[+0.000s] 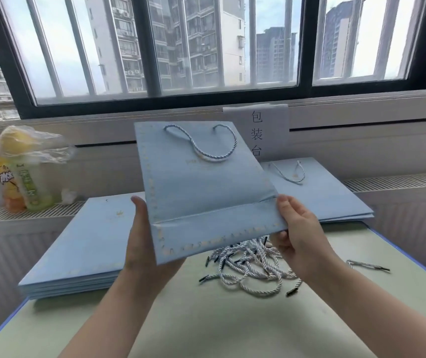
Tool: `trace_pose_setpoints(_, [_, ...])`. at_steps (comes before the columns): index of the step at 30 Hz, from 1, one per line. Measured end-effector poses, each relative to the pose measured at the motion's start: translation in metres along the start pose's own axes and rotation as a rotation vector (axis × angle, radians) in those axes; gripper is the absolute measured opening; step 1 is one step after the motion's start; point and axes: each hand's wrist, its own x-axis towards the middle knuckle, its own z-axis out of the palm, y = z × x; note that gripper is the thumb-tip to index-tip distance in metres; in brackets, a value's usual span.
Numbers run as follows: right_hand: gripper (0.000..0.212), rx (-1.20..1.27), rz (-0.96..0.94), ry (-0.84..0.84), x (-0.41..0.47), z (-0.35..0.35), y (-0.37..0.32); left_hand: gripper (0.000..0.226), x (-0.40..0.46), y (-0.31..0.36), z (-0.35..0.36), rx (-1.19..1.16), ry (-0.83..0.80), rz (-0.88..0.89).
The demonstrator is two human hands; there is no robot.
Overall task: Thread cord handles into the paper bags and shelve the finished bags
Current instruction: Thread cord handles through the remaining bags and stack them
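A: What was held up over the table (232,329)?

B: One flat light-blue paper bag (204,187), raised above the tabletop, tilted, its folded base toward the camera. A twisted cord handle (208,148) was seen threaded through its two top holes, looping down over the front face.

A: Hands?

B: The bag's lower left edge was gripped by the left hand (144,236), thumb on the front, fingers hidden behind the paper. The lower right corner was pinched by the right hand (297,228), thumb on top, fingers curled underneath.

A: Rest of the stock?

B: A stack of flat bags (77,249) was laid on the table's left side; no handles could be made out on it. A second pile (323,192) was placed at the far right, its top bag fitted with a cord. A loose heap of white cords (250,267) with dark tips was spread on the table below the held bag, one stray cord (368,266) apart to the right.

A: Background?

B: Drink bottles (23,177) under a plastic wrap were noted on the ledge at left, and a paper sign (257,133) was fixed below the barred window (206,47).
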Motion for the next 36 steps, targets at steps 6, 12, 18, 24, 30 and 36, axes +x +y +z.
trace_pose_setpoints(6, [0.023,0.061,-0.037,0.136,0.002,-0.001,-0.006,0.032,-0.001,-0.004,0.016,0.302,0.107,0.069])
trace_pose_setpoints(12, [0.013,-0.096,0.115,-0.272,-0.016,0.012,0.007,0.020,0.002,-0.016,0.018,0.354,0.150,0.098])
trace_pose_setpoints(18, [0.024,-0.063,0.178,-0.331,-0.018,0.013,0.010,0.049,0.001,-0.026,0.017,0.607,0.045,0.106])
trace_pose_setpoints(24, [0.027,-0.010,0.045,-0.014,0.011,-0.010,-0.004,0.030,-0.002,-0.035,0.013,1.133,0.033,0.117])
trace_pose_setpoints(30, [0.021,-0.037,0.016,0.276,0.043,-0.052,-0.020,0.018,-0.001,-0.042,0.009,1.402,0.007,0.109])
trace_pose_setpoints(36, [0.019,0.010,0.078,0.381,0.051,-0.070,-0.017,0.017,0.003,-0.046,0.000,1.516,0.004,0.103])
